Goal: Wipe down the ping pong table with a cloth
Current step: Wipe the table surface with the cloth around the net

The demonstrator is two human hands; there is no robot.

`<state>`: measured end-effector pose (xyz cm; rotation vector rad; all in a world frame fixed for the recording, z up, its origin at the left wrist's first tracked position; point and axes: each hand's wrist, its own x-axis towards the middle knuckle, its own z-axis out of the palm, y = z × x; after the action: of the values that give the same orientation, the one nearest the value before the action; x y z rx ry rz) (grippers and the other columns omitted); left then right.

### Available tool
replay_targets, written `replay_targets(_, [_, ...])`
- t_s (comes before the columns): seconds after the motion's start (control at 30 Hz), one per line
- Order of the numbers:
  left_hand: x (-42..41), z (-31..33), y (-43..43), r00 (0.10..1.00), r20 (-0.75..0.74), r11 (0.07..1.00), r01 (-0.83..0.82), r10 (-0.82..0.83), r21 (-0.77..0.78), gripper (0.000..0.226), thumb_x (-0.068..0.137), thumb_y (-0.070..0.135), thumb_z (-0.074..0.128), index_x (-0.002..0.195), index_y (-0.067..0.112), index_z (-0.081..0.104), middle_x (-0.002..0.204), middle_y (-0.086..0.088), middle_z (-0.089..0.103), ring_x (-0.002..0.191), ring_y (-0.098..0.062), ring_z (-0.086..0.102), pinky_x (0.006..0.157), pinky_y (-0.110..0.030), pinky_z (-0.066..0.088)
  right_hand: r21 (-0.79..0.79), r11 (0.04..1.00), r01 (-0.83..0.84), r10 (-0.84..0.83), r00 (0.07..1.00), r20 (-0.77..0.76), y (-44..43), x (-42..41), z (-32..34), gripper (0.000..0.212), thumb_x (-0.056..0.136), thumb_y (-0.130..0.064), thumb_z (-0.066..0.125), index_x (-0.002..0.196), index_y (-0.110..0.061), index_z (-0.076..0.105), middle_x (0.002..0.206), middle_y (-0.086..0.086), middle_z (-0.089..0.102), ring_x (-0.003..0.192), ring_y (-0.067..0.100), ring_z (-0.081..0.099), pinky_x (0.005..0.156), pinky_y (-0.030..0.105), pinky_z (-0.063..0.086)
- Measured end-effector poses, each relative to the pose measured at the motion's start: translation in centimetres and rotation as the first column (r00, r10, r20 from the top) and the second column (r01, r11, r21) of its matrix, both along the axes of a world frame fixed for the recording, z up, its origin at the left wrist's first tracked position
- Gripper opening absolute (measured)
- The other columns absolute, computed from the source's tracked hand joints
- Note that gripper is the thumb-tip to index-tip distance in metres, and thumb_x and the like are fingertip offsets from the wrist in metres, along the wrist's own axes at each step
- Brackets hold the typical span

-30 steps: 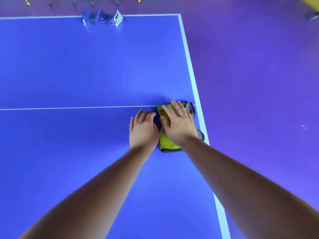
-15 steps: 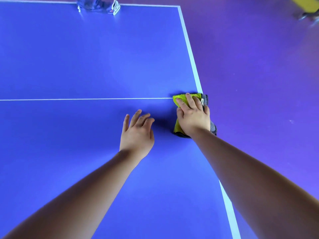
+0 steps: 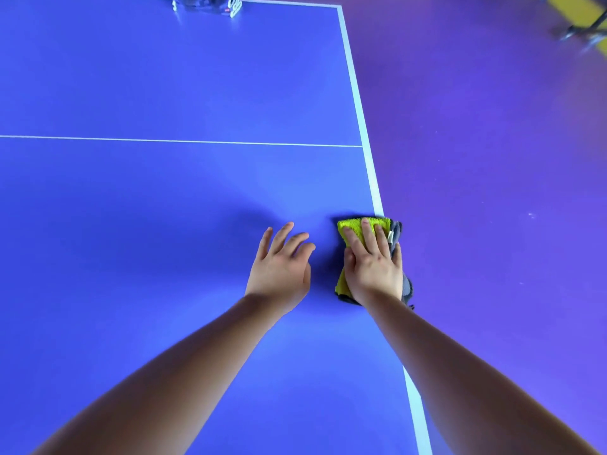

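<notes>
Yellow-green pile on top and grey beneath, the folded cloth (image 3: 351,225) lies at the right edge of the blue counter (image 3: 164,208). It covers the white border stripe (image 3: 356,103) there, and its grey side hangs a little past the edge over the purple floor (image 3: 492,165).

The right hand (image 3: 372,267) lies flat on the cloth, palm down. Its fingers (image 3: 367,236) are straight and a little apart, pointing away from the person, so it presses the cloth rather than gripping it. The yellow-green end shows beyond the fingertips.

The left hand (image 3: 281,267) is just beside the cloth on its left and clear of it. Its palm faces down over bare counter, its fingers are spread and relaxed, and it holds nothing. Whether it rests on the surface or floats just above it, I cannot tell.

A thin white line (image 3: 180,141) crosses the counter farther out, well apart from both hands. At the far edge sits a blurred grey and white bundle (image 3: 207,3). A yellow object on dark metal legs (image 3: 581,14) stands on the floor at the upper right.
</notes>
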<state>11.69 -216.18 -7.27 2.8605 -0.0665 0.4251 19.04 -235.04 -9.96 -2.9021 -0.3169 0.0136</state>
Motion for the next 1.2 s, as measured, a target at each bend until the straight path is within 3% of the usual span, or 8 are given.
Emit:
replay_targets(0.23, [-16.4, 1.0, -6.8, 0.998, -0.061, 1.000, 0.001, 0.000, 0.024, 0.040, 0.087, 0.015, 0.037, 0.108, 0.012, 0.072, 0.125, -0.004, 0.066, 0.135, -0.033, 0.051, 0.109, -0.060, 0.040, 0.005, 0.999, -0.036, 0.036, 0.999, 0.012, -6.7, -16.6, -0.4, 0.052, 0.097, -0.035, 0.031, 0.147, -0.038, 0.046, 0.160, -0.001, 0.036, 0.150, 0.024, 0.029, 0.116, 0.052, 0.031])
replay_targets(0.47, [-30.1, 1.5, -11.4, 0.983, -0.181, 0.997, 0.037, -0.025, 0.062, 0.038, 0.084, 0.016, 0.042, 0.104, 0.017, 0.074, 0.123, 0.000, 0.067, 0.133, -0.032, 0.052, 0.109, -0.056, 0.042, 0.039, 0.998, -0.051, 0.053, 0.998, -0.041, -11.0, -28.8, 0.1, 0.058, 0.088, -0.018, 0.036, 0.141, -0.033, 0.052, 0.156, 0.000, 0.042, 0.144, 0.027, 0.039, 0.099, 0.052, 0.046])
replay_targets(0.57, [-34.3, 2.1, -11.8, 0.976, -0.212, 0.996, 0.058, -0.044, 0.061, 0.036, 0.082, 0.013, 0.043, 0.102, 0.019, 0.073, 0.122, 0.001, 0.066, 0.133, -0.031, 0.053, 0.107, -0.055, 0.044, 0.059, 0.997, -0.051, 0.055, 0.996, -0.072, -11.9, -32.8, 0.5, 0.065, 0.079, -0.006, 0.045, 0.140, -0.029, 0.054, 0.155, 0.002, 0.044, 0.142, 0.029, 0.040, 0.096, 0.053, 0.049])
replay_targets(0.77, [-41.6, 4.3, -8.4, 0.982, -0.176, 0.995, 0.080, -0.068, 0.066, 0.033, 0.081, 0.009, 0.042, 0.096, 0.020, 0.070, 0.121, 0.003, 0.064, 0.134, -0.029, 0.051, 0.110, -0.052, 0.038, 0.024, 1.000, -0.003, 0.006, 0.992, -0.130, -12.6, -40.9, 1.2, 0.081, 0.065, 0.002, 0.036, 0.137, -0.026, 0.058, 0.151, 0.007, 0.047, 0.140, 0.029, 0.037, 0.091, 0.055, 0.051])
replay_targets(0.83, [-44.2, 5.6, -5.9, 0.986, -0.153, 0.993, 0.082, -0.068, 0.083, 0.035, 0.081, 0.009, 0.040, 0.094, 0.019, 0.070, 0.119, 0.002, 0.065, 0.132, -0.029, 0.053, 0.109, -0.052, 0.042, 0.020, 0.999, 0.045, -0.039, 0.971, -0.237, -11.5, -43.7, 2.1, 0.087, 0.064, 0.009, 0.041, 0.142, -0.025, 0.056, 0.156, 0.007, 0.042, 0.144, 0.031, 0.033, 0.099, 0.056, 0.045])
replay_targets(0.97, [-49.3, 9.1, 0.5, 0.984, -0.175, 0.992, 0.013, 0.009, 0.125, 0.033, 0.077, 0.009, 0.045, 0.092, 0.018, 0.072, 0.112, 0.004, 0.067, 0.122, -0.028, 0.061, 0.105, -0.050, 0.048, 0.011, 1.000, 0.022, -0.016, 0.923, -0.385, -6.2, -48.6, 6.1, 0.086, 0.081, 0.007, 0.044, 0.155, -0.034, 0.032, 0.167, -0.003, 0.016, 0.153, 0.023, 0.013, 0.117, 0.043, 0.024])
replay_targets(1.13, [-57.1, 14.4, 9.8, 0.954, -0.268, 0.982, -0.095, 0.137, 0.164, 0.039, 0.077, 0.021, 0.038, 0.089, 0.024, 0.075, 0.102, 0.006, 0.071, 0.110, -0.025, 0.069, 0.096, -0.047, 0.054, 0.136, 0.980, -0.146, 0.186, 0.917, -0.352, 5.9, -54.1, 12.4, 0.084, 0.084, 0.006, 0.037, 0.154, -0.041, 0.029, 0.167, -0.012, 0.009, 0.154, 0.017, 0.007, 0.121, 0.037, 0.018])
replay_targets(1.2, [-60.1, 16.4, 13.9, 0.933, -0.291, 0.969, -0.163, 0.213, 0.188, 0.033, 0.075, 0.022, 0.046, 0.089, 0.024, 0.076, 0.100, 0.005, 0.072, 0.108, -0.024, 0.069, 0.095, -0.046, 0.054, 0.154, 0.952, -0.263, 0.300, 0.902, -0.310, 11.0, -55.7, 14.6, 0.085, 0.084, 0.007, 0.038, 0.154, -0.041, 0.028, 0.166, -0.015, 0.005, 0.154, 0.017, 0.007, 0.121, 0.036, 0.019])
